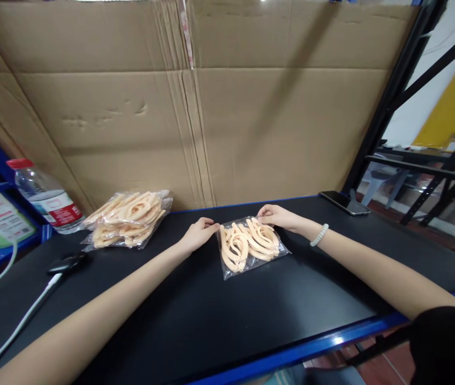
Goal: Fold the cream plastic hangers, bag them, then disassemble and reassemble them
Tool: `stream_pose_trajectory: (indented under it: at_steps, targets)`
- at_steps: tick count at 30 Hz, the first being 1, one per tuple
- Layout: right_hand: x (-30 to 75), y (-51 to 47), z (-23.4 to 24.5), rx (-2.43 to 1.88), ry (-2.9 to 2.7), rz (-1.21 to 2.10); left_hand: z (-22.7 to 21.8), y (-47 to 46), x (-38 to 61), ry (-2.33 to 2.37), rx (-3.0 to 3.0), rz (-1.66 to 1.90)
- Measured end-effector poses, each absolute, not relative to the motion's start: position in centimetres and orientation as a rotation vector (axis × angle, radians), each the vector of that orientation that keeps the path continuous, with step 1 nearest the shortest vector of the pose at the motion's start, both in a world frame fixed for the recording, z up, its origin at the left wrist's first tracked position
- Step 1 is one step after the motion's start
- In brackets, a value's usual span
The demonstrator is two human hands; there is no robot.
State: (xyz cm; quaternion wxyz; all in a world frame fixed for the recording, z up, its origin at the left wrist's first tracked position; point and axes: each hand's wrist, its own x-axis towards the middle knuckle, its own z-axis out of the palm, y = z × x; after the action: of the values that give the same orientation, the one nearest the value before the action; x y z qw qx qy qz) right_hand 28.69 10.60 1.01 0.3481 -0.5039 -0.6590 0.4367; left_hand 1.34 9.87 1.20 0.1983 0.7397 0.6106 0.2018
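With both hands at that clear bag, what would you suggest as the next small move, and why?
Probably press flat the far edge of the clear bag: the left hand and right hand both touch that edge, and the bag lies filled with peach pieces on the table, apart from the stacked bags.

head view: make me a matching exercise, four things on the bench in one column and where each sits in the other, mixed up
1 water bottle
2 phone
3 stack of filled bags
4 single bag

a between left hand and right hand
b far right, lying flat
c far left, red cap
d left of centre, near the cardboard

Pairs: 1-c, 2-b, 3-d, 4-a
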Motion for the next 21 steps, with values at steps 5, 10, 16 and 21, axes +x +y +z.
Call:
stream_pose_trajectory:
  at_steps: [5,10,16,21]
  targets:
    - [28.1,9.7,0.9,-1.214,-1.522,1.37,1.1,9.8,1.3,1.688,2.086,0.532]
    - [27.3,9.0,0.7,-1.113,-1.377,1.403,1.5,9.3,0.9,1.51,2.049,0.639]
    - [26.1,8.5,1.7,-0.934,-1.342,1.173,3.8,8.3,0.4,1.26,1.963,0.832]
    - [25.6,8.9,4.5,-0.803,-1.437,0.899,7.2,7.9,-0.1,1.138,2.011,1.113]
